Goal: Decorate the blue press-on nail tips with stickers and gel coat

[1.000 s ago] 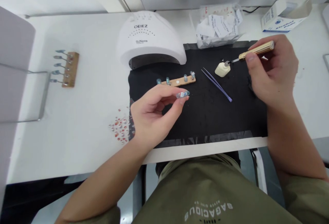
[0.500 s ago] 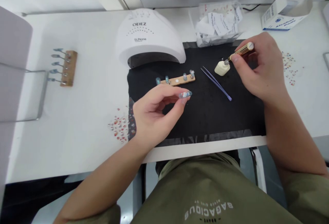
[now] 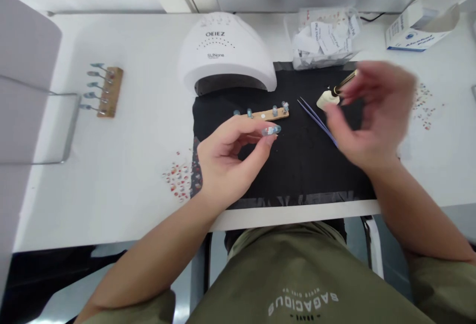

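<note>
Between the thumb and fingers of my left hand (image 3: 236, 158) is a decorated false nail (image 3: 271, 130), bluish with white and reddish bits. My right hand (image 3: 375, 110) is smeared by motion, its thumb and fingers apart with nothing seen between them. Just left of it stands a cream nail polish bottle (image 3: 327, 99), its gold cap (image 3: 345, 82) tilted at the neck. The blue tweezers (image 3: 316, 119) lie on the black mat, partly behind my right thumb. Beyond my left hand, a wooden nail stand (image 3: 263, 115) carries several false nails and is partly covered by that hand.
A white nail lamp (image 3: 226, 58) stands at the back of the black mat (image 3: 297, 175). Behind are a clear tub of alcohol pads (image 3: 327, 41) and an opened box (image 3: 420, 29). Another wooden stand (image 3: 110, 93) holds nails at left. Small gems (image 3: 180, 180) lie scattered on both sides.
My right hand has let go of the gold cap, opened, and moved down and toward me. My left hand still holds the false nail. The whole view has shifted slightly.
</note>
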Demonstrator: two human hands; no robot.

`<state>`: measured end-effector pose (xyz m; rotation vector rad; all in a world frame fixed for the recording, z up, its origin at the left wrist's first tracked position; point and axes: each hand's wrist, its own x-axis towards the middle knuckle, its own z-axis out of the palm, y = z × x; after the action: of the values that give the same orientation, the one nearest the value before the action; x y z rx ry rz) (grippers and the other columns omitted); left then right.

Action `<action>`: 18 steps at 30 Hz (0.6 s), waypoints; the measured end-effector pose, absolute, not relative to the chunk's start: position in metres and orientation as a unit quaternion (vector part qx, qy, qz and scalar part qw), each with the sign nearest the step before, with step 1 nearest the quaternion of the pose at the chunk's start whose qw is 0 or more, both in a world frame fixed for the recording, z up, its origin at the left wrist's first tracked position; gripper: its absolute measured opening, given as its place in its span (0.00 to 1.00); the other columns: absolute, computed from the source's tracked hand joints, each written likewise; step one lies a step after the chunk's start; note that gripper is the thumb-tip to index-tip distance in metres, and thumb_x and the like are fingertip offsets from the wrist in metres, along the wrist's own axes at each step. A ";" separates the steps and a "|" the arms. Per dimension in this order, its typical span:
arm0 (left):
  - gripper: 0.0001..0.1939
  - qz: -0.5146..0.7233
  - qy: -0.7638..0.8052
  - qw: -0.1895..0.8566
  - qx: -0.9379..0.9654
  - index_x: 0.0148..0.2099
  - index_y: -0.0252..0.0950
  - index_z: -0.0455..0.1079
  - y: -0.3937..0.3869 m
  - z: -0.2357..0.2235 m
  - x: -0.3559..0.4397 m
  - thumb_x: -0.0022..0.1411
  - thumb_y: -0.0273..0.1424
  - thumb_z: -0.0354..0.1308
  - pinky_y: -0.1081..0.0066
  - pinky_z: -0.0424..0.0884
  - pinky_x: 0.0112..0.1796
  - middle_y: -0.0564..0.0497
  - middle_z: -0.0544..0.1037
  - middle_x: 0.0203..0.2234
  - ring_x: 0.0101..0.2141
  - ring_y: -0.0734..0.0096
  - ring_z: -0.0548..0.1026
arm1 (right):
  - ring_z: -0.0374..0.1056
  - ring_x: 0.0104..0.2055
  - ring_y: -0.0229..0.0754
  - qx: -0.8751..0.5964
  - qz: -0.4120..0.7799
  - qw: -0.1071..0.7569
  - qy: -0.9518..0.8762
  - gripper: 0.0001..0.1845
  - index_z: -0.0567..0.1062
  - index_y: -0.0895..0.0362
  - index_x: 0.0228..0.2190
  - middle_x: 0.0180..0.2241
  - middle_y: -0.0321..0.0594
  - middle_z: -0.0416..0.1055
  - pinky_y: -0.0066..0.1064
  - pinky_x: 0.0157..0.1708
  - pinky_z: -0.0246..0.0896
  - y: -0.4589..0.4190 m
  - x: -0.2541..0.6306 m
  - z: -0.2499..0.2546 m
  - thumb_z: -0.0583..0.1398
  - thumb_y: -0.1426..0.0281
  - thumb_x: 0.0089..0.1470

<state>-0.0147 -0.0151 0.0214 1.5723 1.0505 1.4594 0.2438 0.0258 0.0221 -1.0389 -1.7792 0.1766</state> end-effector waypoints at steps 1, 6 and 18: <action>0.05 0.572 0.412 0.363 0.609 0.47 0.45 0.86 -0.015 0.022 -0.015 0.74 0.38 0.75 0.67 0.89 0.40 0.51 0.89 0.39 0.38 0.68 0.88 | 0.77 0.48 0.48 -0.427 0.100 0.491 -0.753 0.37 0.68 0.31 0.68 0.52 0.37 0.77 0.46 0.44 0.80 0.024 0.235 0.017 0.70 0.67 0.64; 0.06 0.593 0.419 0.363 0.584 0.47 0.49 0.86 -0.014 0.026 -0.016 0.74 0.42 0.76 0.65 0.88 0.37 0.53 0.88 0.41 0.35 0.68 0.87 | 0.81 0.52 0.50 -0.422 0.191 0.455 -0.760 0.39 0.65 0.40 0.70 0.58 0.42 0.80 0.46 0.45 0.84 0.028 0.211 -0.014 0.67 0.73 0.62; 0.04 0.541 0.386 0.501 0.555 0.47 0.45 0.89 -0.012 0.027 -0.017 0.71 0.31 0.76 0.64 0.93 0.43 0.51 0.92 0.45 0.39 0.65 0.90 | 0.75 0.31 0.42 -0.358 0.196 0.491 -0.769 0.14 0.88 0.37 0.46 0.38 0.34 0.85 0.39 0.29 0.76 0.005 0.201 0.022 0.71 0.72 0.65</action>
<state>-0.0171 -0.0123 0.0266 1.3411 0.9339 1.3078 0.2007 0.0051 0.0225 -0.8702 -1.8673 0.4760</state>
